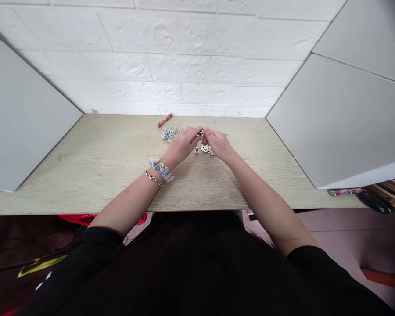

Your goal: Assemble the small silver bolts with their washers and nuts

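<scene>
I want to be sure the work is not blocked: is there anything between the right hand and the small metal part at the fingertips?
Nothing visible: the right hand meets the small metal part, opposite the left hand. The part is partly hidden. A bolt rests apart on the table, not between them.

Shiny mtl bolts, matt tbl

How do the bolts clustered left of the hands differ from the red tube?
Colour: the bolts are silvery; the tube is mostly red.
Pose: the bolts stand mostly upright; the tube lies on its side.
Size: each bolt is shorter than the tube.
Both rest on the desk.
</scene>
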`<control>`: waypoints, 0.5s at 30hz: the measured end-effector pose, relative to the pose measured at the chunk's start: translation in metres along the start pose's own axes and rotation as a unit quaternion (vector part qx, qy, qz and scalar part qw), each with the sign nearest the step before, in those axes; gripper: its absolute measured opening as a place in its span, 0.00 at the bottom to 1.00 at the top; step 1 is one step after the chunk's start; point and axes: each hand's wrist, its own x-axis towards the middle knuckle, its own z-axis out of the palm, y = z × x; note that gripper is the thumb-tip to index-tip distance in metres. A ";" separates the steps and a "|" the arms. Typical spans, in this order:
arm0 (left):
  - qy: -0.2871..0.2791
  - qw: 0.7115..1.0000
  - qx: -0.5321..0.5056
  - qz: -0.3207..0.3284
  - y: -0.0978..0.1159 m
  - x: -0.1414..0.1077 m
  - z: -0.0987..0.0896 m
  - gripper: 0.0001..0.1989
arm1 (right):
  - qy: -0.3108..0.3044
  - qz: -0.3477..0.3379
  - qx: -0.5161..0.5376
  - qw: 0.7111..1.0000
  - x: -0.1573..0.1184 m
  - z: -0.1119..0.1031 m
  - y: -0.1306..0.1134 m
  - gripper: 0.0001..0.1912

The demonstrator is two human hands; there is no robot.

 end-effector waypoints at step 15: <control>0.006 1.000 0.000 0.008 0.000 -0.001 0.002 0.12 | 0.061 -0.021 0.030 0.997 0.001 0.000 -0.002 0.13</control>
